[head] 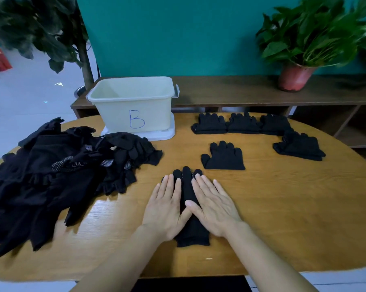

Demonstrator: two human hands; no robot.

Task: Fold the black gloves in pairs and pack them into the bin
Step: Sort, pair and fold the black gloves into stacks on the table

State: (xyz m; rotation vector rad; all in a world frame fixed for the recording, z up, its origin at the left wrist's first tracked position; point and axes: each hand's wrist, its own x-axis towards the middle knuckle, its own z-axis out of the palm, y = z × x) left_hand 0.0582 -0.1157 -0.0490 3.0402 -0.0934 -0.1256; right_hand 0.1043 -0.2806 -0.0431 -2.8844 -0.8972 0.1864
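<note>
A black glove (187,192) lies flat on the wooden table (283,203), fingers pointing away from me. My left hand (166,205) and my right hand (213,205) press flat on it side by side, fingers straight, covering most of it. A big heap of loose black gloves (57,175) fills the table's left side. A folded pair (223,157) lies just beyond my hands. Several more folded pairs (243,124) sit in a row at the back right, with one (300,146) further right. The cream bin (133,104) marked "B" stands at the back, and I see nothing inside it.
The bin rests on a white lid (158,134). Behind the table runs a low wooden shelf (241,91) with a potted plant (300,45) on its right end. A tall plant (51,32) stands at the back left. A black object (190,283) sits at the table's near edge.
</note>
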